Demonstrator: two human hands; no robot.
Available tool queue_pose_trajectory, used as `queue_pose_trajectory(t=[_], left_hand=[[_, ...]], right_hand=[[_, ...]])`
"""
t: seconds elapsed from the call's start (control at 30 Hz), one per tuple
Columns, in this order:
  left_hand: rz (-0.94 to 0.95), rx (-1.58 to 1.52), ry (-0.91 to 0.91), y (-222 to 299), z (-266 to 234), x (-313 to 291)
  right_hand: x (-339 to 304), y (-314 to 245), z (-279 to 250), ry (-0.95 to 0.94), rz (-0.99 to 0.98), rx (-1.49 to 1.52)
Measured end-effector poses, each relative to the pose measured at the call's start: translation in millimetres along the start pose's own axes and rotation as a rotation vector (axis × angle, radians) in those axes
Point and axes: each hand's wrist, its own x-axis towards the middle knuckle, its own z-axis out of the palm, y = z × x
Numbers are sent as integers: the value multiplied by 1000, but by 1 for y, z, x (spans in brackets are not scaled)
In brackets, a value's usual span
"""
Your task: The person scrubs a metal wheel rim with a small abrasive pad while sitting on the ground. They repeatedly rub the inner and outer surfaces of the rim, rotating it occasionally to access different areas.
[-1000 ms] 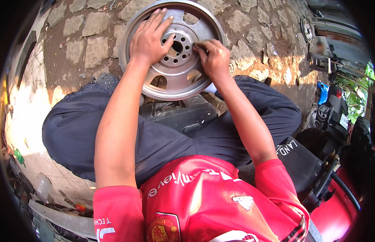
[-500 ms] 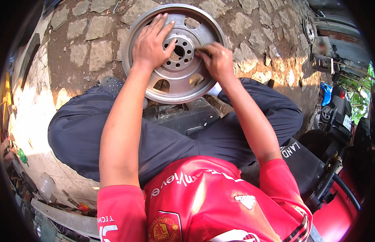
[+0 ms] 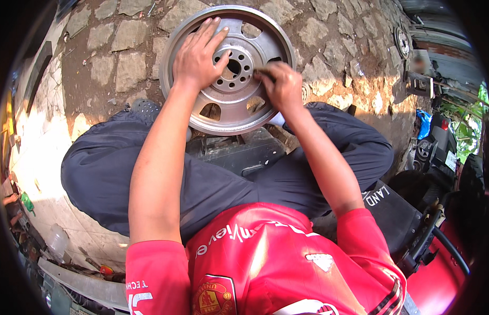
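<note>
A round grey metal flywheel [image 3: 235,111] lies in front of me, with a central hole, a ring of small bolt holes and larger cut-outs farther out. My left hand [image 3: 197,60] rests flat on its left side, fingers spread and pointing away from me. On the right side of the hub, my right hand [image 3: 286,85] is closed, its fingertips drawn together over the metal near the bolt holes. Something dark shows at those fingertips, but I cannot make out what it is. Beneath the flywheel's near rim is a black case [image 3: 244,156], between my legs.
Rough paving stones [image 3: 131,42] surround the far side. Another round metal part [image 3: 402,42] lies at the far right. A blue plastic bag [image 3: 424,123] sits at the right, above a dark panel [image 3: 391,212]. A clear plastic bottle [image 3: 58,241] lies at the lower left.
My right hand has shifted slightly downward and its fingers look more curled. My left hand and the flywheel have stayed in place.
</note>
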Motion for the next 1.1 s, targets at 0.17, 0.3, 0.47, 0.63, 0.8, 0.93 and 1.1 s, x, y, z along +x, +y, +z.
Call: queue_pose_trajectory(t=[0.17,0.3,0.47,0.63,0.8,0.93,1.1], left_hand=[[12,-30,32,0,1,-2],[16,14,23,-1,2,-1],[0,3,19,0,2,-2],[19,-9,45,-1,1,-1],[20,-6,42,1,2,-2],[7,-15,31,1,1,-1],[7,-33,47,2,2,-2]], right_hand=[[-18,-18,3,-3,79,-37],[2,-5,8,62,70,-40],[19,-2,4,77,7,-22],[-18,-15,3,-16,51,-38],[4,-7,6,90,98,-23],[8,-7,6,83,122,-7],[-15,-12,3,-18,99,-29]])
